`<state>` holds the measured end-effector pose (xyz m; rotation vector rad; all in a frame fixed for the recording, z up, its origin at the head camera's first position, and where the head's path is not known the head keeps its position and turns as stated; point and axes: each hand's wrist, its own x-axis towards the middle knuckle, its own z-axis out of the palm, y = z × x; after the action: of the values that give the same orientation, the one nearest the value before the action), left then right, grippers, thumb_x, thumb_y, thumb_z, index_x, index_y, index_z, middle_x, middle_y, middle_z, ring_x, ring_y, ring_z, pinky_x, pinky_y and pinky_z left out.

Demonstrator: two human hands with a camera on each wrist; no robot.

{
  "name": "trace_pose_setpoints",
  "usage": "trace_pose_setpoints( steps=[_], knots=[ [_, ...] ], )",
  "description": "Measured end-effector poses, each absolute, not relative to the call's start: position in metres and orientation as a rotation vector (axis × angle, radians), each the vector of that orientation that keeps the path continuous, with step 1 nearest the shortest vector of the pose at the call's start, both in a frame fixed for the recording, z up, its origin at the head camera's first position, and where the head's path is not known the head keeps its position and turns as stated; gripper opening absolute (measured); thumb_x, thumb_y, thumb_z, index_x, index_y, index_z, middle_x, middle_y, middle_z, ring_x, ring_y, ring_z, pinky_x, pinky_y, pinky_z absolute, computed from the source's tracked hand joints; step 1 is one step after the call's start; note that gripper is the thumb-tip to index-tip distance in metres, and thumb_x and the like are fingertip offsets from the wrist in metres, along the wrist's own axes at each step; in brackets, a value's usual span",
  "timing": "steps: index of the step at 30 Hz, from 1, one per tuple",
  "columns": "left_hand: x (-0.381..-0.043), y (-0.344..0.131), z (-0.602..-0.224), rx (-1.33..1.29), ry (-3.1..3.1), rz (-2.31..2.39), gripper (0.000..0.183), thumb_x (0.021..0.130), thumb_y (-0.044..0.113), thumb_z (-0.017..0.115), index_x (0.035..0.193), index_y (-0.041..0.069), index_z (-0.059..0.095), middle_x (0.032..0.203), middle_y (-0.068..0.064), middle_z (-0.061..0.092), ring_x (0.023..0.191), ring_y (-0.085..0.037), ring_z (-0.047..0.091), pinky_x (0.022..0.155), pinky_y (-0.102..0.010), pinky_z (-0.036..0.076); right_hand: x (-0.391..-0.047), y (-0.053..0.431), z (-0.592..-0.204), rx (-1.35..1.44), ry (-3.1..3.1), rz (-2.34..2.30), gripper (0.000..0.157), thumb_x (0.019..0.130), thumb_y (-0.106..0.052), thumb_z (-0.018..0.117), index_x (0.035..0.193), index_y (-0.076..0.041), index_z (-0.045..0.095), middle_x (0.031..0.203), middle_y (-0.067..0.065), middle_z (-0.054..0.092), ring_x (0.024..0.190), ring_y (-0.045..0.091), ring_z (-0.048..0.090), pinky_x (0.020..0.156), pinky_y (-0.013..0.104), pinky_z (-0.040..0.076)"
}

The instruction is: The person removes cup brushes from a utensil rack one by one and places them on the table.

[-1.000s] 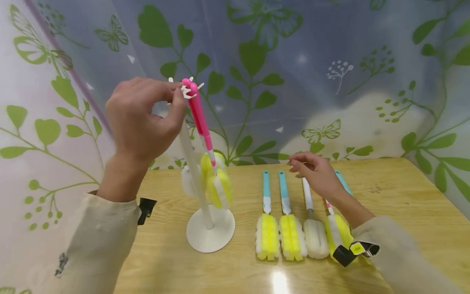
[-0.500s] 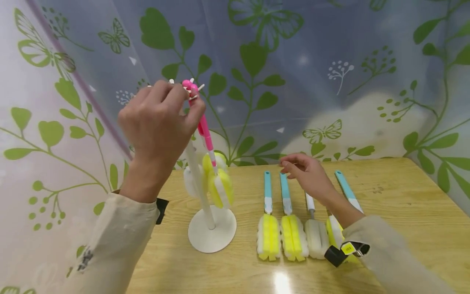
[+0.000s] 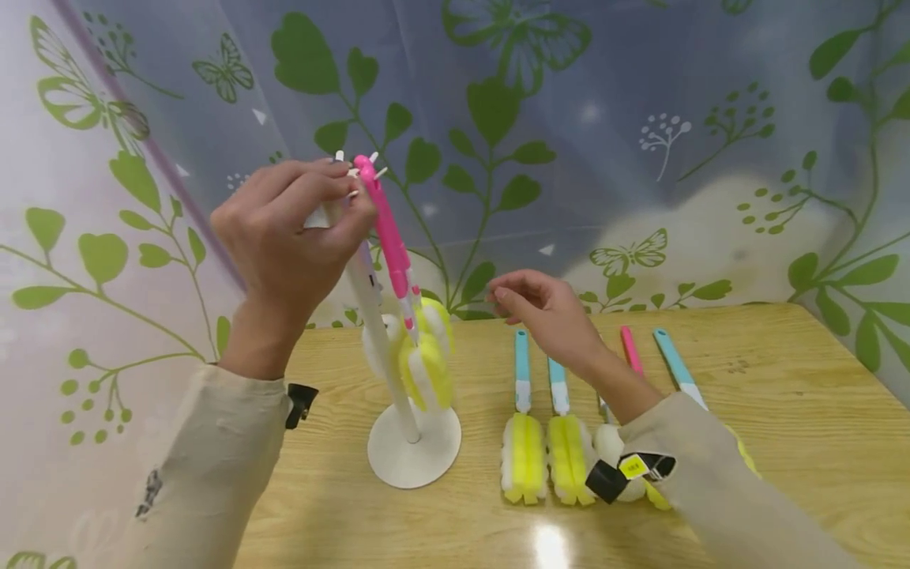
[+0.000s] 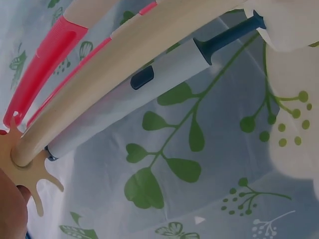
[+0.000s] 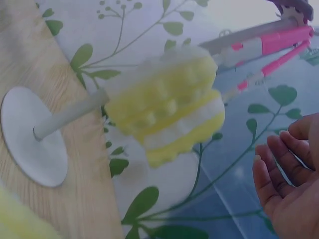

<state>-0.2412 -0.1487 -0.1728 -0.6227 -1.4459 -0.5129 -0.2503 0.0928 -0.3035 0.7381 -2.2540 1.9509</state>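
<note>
A white stand [image 3: 415,466] rises from a round base and carries several hanging sponge bottle brushes. My left hand [image 3: 287,221] pinches its hooked top between thumb and fingers; in the left wrist view the star-shaped hook plate [image 4: 50,181] lies right at the fingers. Two pink-handled brushes [image 3: 389,229] hang on the near side, their yellow and white sponge heads [image 5: 184,122] side by side in the right wrist view. A white-handled brush [image 4: 119,99] with a dark button hangs beside the pole. My right hand [image 3: 550,312] holds nothing, fingers loosely bent, right of the stand.
On the wooden table [image 3: 320,506], brushes lie in a row under the right forearm: two teal-handled ones [image 3: 522,371], a white sponge one [image 3: 609,442], a pink handle [image 3: 631,348] and another teal handle [image 3: 675,363]. A leaf-patterned curtain [image 3: 426,79] hangs behind.
My right hand has moved left from above the brush row toward the stand. My left hand has shifted slightly at the stand's top, and the hanging brushes have turned around the pole.
</note>
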Motion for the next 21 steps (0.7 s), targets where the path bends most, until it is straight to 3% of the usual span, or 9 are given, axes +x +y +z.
trace_pose_setpoints(
  steps=[9, 17, 21],
  knots=[
    [-0.24, -0.15, -0.172, -0.644, -1.451, -0.581, 0.019, 0.072, 0.014, 0.061, 0.057, 0.004, 0.069, 0.07, -0.002, 0.071, 0.059, -0.029, 0.062, 0.051, -0.044, 0.043, -0.246, 0.06, -0.275, 0.934, -2.256, 1.887, 0.029, 0.095, -0.025, 0.057, 0.119, -0.008, 0.062, 0.109, 0.004, 0.064, 0.099, 0.026, 0.061, 0.085, 0.042, 0.05],
    [-0.231, -0.146, -0.17, -0.541, -1.498, -0.416, 0.021, 0.076, 0.016, 0.058, 0.062, 0.007, 0.071, 0.066, 0.0, 0.069, 0.052, -0.027, 0.059, 0.048, -0.042, 0.039, -0.242, 0.031, -0.263, 1.004, -2.203, 1.919, 0.03, 0.091, -0.019, 0.064, 0.119, -0.006, 0.063, 0.108, 0.003, 0.066, 0.095, 0.017, 0.062, 0.081, 0.036, 0.05],
    [-0.223, -0.144, -0.17, -0.517, -1.567, -0.284, 0.024, 0.082, 0.017, 0.054, 0.068, 0.005, 0.071, 0.075, -0.003, 0.072, 0.053, -0.028, 0.06, 0.043, -0.039, 0.036, -0.241, 0.021, -0.262, 1.012, -2.138, 1.969, 0.028, 0.089, -0.016, 0.066, 0.116, -0.007, 0.063, 0.106, 0.002, 0.066, 0.095, 0.017, 0.063, 0.082, 0.034, 0.051]
  ],
)
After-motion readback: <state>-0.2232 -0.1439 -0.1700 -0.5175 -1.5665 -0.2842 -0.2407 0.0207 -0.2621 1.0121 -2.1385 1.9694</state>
